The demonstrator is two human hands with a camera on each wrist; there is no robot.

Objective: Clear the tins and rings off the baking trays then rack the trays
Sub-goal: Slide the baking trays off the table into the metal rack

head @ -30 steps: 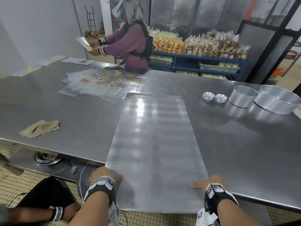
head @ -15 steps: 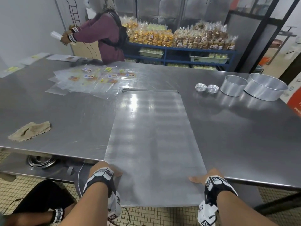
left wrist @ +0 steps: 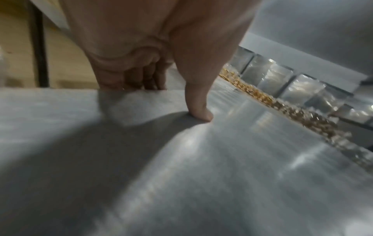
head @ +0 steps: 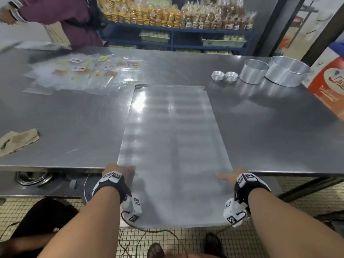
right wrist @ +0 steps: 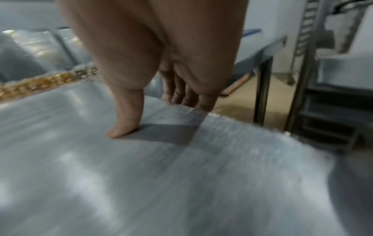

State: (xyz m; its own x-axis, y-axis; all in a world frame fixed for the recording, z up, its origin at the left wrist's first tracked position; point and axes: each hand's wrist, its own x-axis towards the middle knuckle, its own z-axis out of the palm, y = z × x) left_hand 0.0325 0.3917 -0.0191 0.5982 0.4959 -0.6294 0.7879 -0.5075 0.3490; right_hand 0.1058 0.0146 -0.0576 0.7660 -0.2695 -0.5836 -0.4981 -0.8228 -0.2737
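A long bare metal baking tray (head: 173,146) lies lengthwise on the steel table (head: 270,127), its near end overhanging the front edge. My left hand (head: 119,171) grips the tray's left side near that end, thumb on top (left wrist: 199,113) and fingers curled under the rim. My right hand (head: 229,176) grips the right side the same way, thumb on the tray (right wrist: 123,129). Two small tart tins (head: 217,75) (head: 231,76) and two round rings (head: 254,71) (head: 287,70) stand at the table's far right, off the tray.
Clear plastic bags with labels (head: 87,71) are spread at the far left, where a person in a maroon top (head: 61,17) works. A cloth (head: 17,140) lies near the left front edge. A red and white box (head: 327,86) stands at the right. Blue shelves of packed goods (head: 176,21) stand behind.
The tray has slid toward me, so more of it overhangs the table's front edge. Both hands keep their grip on its sides.
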